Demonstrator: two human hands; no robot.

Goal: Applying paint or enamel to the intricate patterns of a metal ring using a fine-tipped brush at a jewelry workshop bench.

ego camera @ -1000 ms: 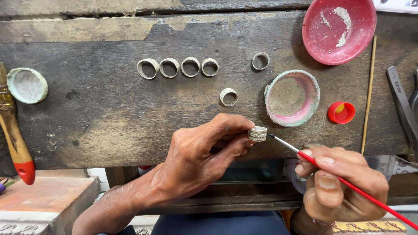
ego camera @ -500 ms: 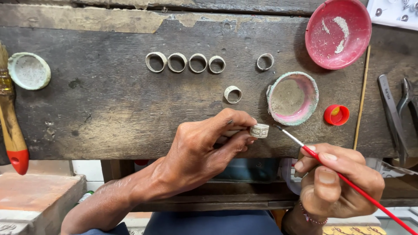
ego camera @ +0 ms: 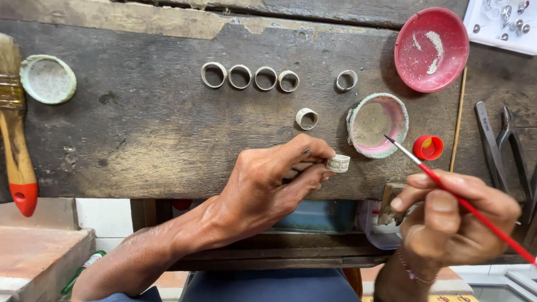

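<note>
Your left hand (ego camera: 268,184) covers the near side of the pale ring (ego camera: 338,163) pinched at its fingertips, so you cannot tell how that side looks. The red paintbrush (ego camera: 464,207) in your right hand (ego camera: 456,223) runs off the right edge beyond the knuckles. Far to the left of your left hand, the big brush (ego camera: 17,140) is cut by the edge. The small metal pieces on the white tray (ego camera: 498,28), above your right hand, are too small to tell.
</note>
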